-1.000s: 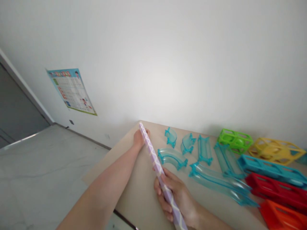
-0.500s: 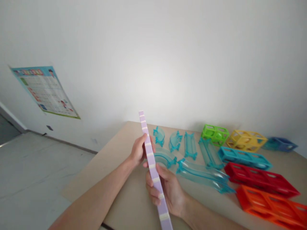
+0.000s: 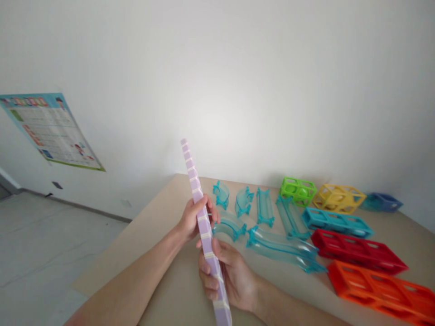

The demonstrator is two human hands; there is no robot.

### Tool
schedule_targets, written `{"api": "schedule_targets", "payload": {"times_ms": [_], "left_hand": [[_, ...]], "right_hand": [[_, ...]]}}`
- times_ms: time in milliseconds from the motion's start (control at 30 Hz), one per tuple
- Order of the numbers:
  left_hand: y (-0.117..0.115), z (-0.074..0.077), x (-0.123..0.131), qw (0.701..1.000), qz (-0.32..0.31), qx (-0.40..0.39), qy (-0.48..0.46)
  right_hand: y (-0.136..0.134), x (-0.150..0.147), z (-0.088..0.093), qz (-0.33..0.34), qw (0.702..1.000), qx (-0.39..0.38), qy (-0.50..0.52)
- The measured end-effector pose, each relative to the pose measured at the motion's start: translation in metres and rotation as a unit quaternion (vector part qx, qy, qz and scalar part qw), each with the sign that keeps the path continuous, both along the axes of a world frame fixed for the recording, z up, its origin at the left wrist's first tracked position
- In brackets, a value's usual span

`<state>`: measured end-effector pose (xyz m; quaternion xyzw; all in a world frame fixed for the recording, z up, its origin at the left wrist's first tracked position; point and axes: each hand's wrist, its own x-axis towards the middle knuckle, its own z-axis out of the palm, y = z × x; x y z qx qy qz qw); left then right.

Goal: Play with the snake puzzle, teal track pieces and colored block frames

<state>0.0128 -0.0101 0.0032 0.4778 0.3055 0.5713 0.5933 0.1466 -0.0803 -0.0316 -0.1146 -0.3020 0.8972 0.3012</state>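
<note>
A long, narrow lilac strip (image 3: 205, 233) with white cross bands slants up and away over the table. My left hand (image 3: 190, 219) is closed around it about midway, thumb lying along the near side. Lower down, my right hand (image 3: 234, 274) grips the same strip, fingers wrapped to its left side. Its bottom end runs to the picture's lower edge, and its underside is hidden. Just beyond my hands lies a clear teal curved track piece (image 3: 228, 226), with a long wavy teal track piece (image 3: 283, 248) to its right.
Behind are small teal track pieces, one a straight channel (image 3: 264, 207). On the right stand open plastic frames: green (image 3: 298, 190), yellow (image 3: 338, 198), teal (image 3: 336, 222), red (image 3: 356, 251), orange (image 3: 380, 290) and blue (image 3: 387, 202). The wall bears a poster (image 3: 50, 129).
The strip's far end has risen and tipped left, with both hands still around it. The whole view has swung slightly right, so the poster and table items appear further left.
</note>
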Motion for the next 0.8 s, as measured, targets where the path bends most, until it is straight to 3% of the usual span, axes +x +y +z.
{"api": "schedule_targets", "payload": {"times_ms": [100,300,500,800], "left_hand": [[-0.006,-0.001,0.010,1.000,-0.027,-0.003,0.012],[-0.004,0.005,0.000,0.996,0.052,-0.005,-0.072],[-0.020,0.000,0.015,0.979,-0.109,0.010,-0.173],[-0.018,0.004,0.010,0.969,-0.120,-0.022,-0.217]], "right_hand": [[0.001,0.000,-0.001,-0.004,1.000,-0.005,0.004],[0.002,0.000,-0.005,0.046,0.999,0.002,0.001],[0.004,0.002,-0.006,0.027,0.999,-0.004,0.017],[0.009,-0.002,0.004,0.006,0.997,0.022,-0.072]]}}
